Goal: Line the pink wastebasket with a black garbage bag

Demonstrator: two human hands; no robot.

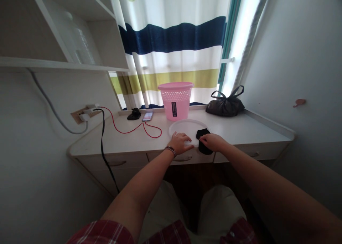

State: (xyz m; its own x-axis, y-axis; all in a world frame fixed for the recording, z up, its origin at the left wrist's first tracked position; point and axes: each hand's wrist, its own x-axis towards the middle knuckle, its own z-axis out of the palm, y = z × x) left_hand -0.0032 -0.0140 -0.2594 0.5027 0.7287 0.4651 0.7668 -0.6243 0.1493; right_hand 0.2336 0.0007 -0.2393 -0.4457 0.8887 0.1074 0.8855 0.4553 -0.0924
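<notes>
My right hand (212, 142) is closed in a pinch on a piece of black cloth (205, 148). Part of the cloth lies over the near right rim of a round whitish lid or tray (184, 124), and part hangs past the desk's front edge. Whether the cloth is a sock or something else I cannot make out. To the left, my left hand (181, 143) rests at the near side of the round tray, its fingers apart and nothing in them. A beaded bracelet is on that wrist.
Behind the tray stands a pink basket (181, 107). A tied black bag (226, 105) sits at the back right. A phone (148, 116) with a red cable (125, 132) and a small black bundle (134, 114) lie at the back left. Drawers line the white desk's front (128, 145).
</notes>
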